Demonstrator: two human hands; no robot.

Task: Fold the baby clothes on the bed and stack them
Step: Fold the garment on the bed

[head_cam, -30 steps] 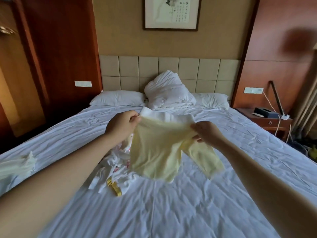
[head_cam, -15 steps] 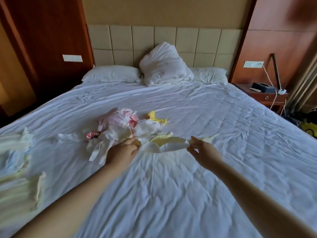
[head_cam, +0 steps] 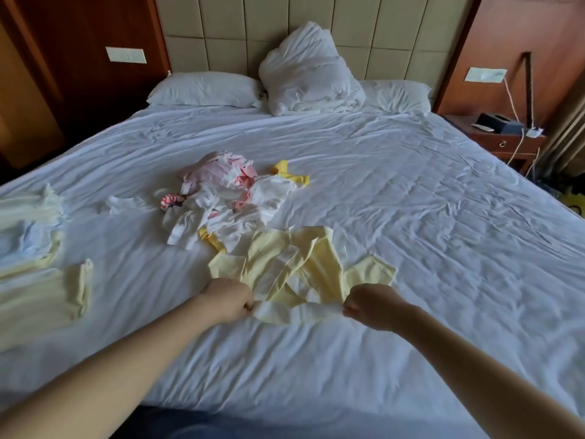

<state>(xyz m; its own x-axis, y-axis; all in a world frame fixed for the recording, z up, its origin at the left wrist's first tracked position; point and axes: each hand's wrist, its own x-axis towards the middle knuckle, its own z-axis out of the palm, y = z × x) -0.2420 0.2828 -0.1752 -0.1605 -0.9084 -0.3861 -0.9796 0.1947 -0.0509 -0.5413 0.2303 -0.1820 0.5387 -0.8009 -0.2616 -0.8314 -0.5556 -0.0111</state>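
Stacks of folded pale yellow and light blue baby clothes (head_cam: pixel 28 229) sit at the far left of the white-sheeted bed (head_cam: pixel 443 248). A loose heap of white, pink and bright yellow unfolded clothes (head_cam: pixel 228 201) lies mid-bed, just beyond your hands. Your left hand (head_cam: pixel 228 299) pinches the near left corner of the pale yellow baby garment (head_cam: pixel 285 264), fingers curled tight. The garment lies spread on the sheet, far edge touching the heap. Your right hand (head_cam: pixel 373 307) pinches the near right corner, fist closed on fabric. Far right, a brown wooden nightstand (head_cam: pixel 500 144) stands beside the bed.
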